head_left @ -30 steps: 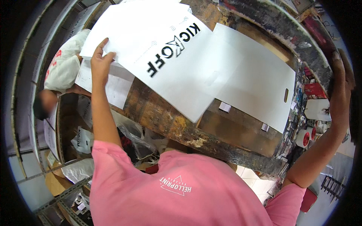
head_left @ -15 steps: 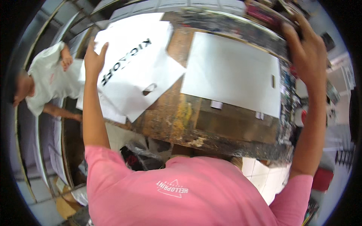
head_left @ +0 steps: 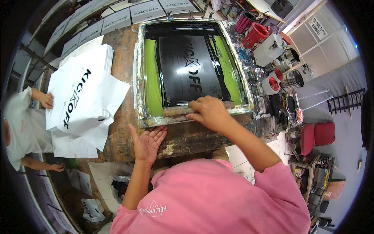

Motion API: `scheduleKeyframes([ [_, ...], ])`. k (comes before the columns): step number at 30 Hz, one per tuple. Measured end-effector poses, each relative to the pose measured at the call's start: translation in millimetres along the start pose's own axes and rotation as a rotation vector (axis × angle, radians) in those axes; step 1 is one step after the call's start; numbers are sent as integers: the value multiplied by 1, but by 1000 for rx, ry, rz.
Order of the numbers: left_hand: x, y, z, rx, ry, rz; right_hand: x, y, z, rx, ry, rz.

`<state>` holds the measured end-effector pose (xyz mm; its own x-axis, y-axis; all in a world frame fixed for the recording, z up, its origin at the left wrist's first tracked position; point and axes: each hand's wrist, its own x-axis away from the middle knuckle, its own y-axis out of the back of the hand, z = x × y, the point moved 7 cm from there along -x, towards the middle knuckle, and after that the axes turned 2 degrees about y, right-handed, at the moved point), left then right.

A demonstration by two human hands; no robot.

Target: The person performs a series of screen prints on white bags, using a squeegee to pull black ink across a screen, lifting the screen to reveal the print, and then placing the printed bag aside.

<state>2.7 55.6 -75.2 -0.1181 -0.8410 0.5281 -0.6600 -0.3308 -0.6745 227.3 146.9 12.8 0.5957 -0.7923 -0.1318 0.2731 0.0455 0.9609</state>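
Observation:
A screen printing frame (head_left: pixel 142 93) lies flat on the worktable, its green mesh (head_left: pixel 154 78) smeared with black ink around dark lettering. At its near end, my right hand (head_left: pixel 212 113) is closed around the wooden bar of a squeegee (head_left: pixel 175 110). My left hand (head_left: pixel 148 145) is palm up with fingers stretched out, its fingertips by the frame's near edge, holding nothing. To the left is a stack of white printed bags (head_left: pixel 83 89) with cut-out handles. Whatever lies under the frame is mostly hidden; a thin white edge shows at its left.
At the left, a co-worker's hand (head_left: pixel 46 100) touches the stack of bags. Ink pots and a red bucket (head_left: pixel 256 36) crowd the right side of the table (head_left: pixel 120 132). Printed bags sit on racks (head_left: pixel 113 21) behind. Red chairs (head_left: pixel 324 133) stand at the right.
The screen frame now covers the spot where a blank white bag lay. My right hand came down from the far right onto the squeegee. My left hand left the bag stack.

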Motion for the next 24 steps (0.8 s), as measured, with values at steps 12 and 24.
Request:
scheduleKeyframes([
  [12, -4, 46, 26, -59, -84, -13, -138, -29, -88, 87, 103, -191],
  [24, -4, 54, 27, 80, -222, 274, -333, -7, -208, 100, 86, 68],
])
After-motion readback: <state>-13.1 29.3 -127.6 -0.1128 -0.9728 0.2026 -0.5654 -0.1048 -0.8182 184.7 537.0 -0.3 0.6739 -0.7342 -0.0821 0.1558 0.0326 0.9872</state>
